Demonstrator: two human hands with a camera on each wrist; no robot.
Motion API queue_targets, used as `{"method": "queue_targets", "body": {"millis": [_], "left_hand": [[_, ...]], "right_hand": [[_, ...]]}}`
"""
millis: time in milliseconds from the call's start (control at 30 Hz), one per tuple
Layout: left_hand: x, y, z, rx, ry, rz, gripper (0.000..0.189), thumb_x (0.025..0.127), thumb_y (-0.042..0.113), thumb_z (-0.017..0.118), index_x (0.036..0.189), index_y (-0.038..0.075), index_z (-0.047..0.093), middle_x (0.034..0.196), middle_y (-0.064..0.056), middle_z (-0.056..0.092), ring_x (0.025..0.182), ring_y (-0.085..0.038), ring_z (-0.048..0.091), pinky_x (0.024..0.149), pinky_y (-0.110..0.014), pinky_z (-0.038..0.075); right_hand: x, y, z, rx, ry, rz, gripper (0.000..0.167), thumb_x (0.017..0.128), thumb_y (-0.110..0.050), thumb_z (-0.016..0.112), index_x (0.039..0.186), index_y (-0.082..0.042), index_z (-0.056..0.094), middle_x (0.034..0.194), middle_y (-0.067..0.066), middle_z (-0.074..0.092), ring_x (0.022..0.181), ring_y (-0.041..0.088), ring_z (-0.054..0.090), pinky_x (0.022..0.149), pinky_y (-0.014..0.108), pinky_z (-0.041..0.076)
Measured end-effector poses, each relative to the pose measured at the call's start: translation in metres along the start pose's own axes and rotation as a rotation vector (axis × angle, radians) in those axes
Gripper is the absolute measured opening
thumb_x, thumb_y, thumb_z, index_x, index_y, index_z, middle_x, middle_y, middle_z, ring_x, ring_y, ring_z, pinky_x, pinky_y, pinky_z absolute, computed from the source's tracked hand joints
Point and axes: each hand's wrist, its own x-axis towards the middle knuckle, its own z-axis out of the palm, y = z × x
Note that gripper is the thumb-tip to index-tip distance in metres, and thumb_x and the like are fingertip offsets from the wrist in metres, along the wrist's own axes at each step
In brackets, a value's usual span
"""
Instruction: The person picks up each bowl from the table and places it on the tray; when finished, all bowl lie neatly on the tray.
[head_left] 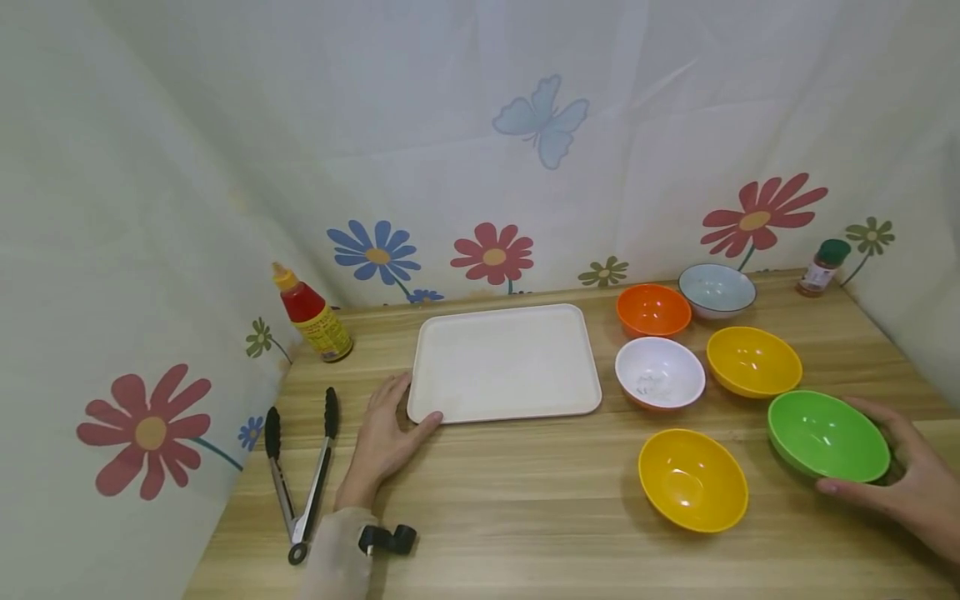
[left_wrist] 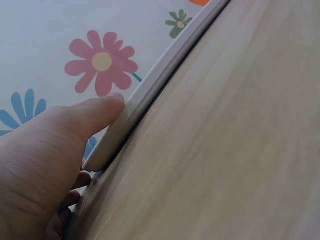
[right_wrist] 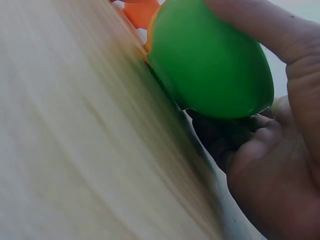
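My left hand (head_left: 387, 433) grips the near left corner of a white rectangular tray (head_left: 504, 363), which lies flat on the table. In the left wrist view, the thumb (left_wrist: 102, 111) rests on the tray's rim while the other fingers are partly hidden beside the corner. At the right, my right hand (head_left: 911, 475) holds a green bowl (head_left: 825, 433) by its right side, thumb near the front and fingers behind. The bowl's green outer wall (right_wrist: 212, 60) fills much of the right wrist view, slightly tilted. A yellow bowl (head_left: 693, 479) stands left of the green one.
Behind these stand another yellow bowl (head_left: 753, 361), a white bowl (head_left: 660, 371), an orange bowl (head_left: 652, 310) and a pale blue bowl (head_left: 717, 289). A green-capped jar (head_left: 821, 268) is at the far right. Left lie metal tongs (head_left: 303, 508), below a red sauce bottle (head_left: 315, 321).
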Motion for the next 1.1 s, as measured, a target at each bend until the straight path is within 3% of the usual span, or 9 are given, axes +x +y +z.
{"method": "queue_targets", "body": {"millis": [367,633,767,900,1100], "left_hand": [[0.0,-0.002,0.001,0.005,-0.007,0.002,0.101,0.093,0.058,0.087,0.171,0.009,0.043,0.172,-0.019,0.046,0.162,-0.044,0.037,0.131,-0.068,0.032],[0.002,0.0,0.002,0.005,-0.012,-0.002,0.101,0.093,0.056,0.088,0.17,0.007,0.044,0.172,-0.019,0.045,0.162,-0.044,0.036,0.132,-0.067,0.032],[0.002,0.001,0.002,-0.002,-0.007,-0.001,0.102,0.093,0.056,0.088,0.17,0.006,0.044,0.172,-0.019,0.045,0.163,-0.044,0.035,0.132,-0.067,0.031],[0.0,0.001,0.001,-0.001,-0.011,-0.009,0.102,0.093,0.055,0.088,0.17,0.005,0.043,0.173,-0.02,0.044,0.163,-0.045,0.034,0.132,-0.068,0.031],[0.0,0.0,0.0,0.007,-0.023,-0.021,0.103,0.093,0.058,0.087,0.171,0.007,0.043,0.173,-0.019,0.043,0.163,-0.044,0.034,0.132,-0.067,0.031]], "right_hand": [[-0.001,0.0,-0.001,0.011,0.045,-0.018,0.118,0.082,0.006,0.093,0.174,-0.03,0.029,0.148,-0.034,0.036,0.125,-0.018,0.034,0.106,-0.006,0.021],[0.0,-0.018,0.0,0.093,0.081,-0.062,0.115,0.077,0.019,0.087,0.168,-0.031,0.039,0.144,-0.034,0.047,0.125,-0.016,0.043,0.108,-0.001,0.026],[0.008,-0.03,0.001,0.089,0.062,-0.083,0.116,0.075,0.018,0.09,0.17,-0.024,0.039,0.147,-0.031,0.049,0.128,-0.015,0.045,0.109,-0.001,0.027],[0.018,-0.041,0.0,0.058,0.032,-0.073,0.118,0.077,0.011,0.094,0.173,-0.025,0.034,0.153,-0.03,0.045,0.132,-0.016,0.04,0.11,-0.004,0.02],[0.041,-0.064,0.0,0.042,-0.017,-0.101,0.115,0.08,0.009,0.094,0.173,-0.022,0.034,0.159,-0.021,0.042,0.134,-0.01,0.037,0.108,-0.005,0.022]]}}
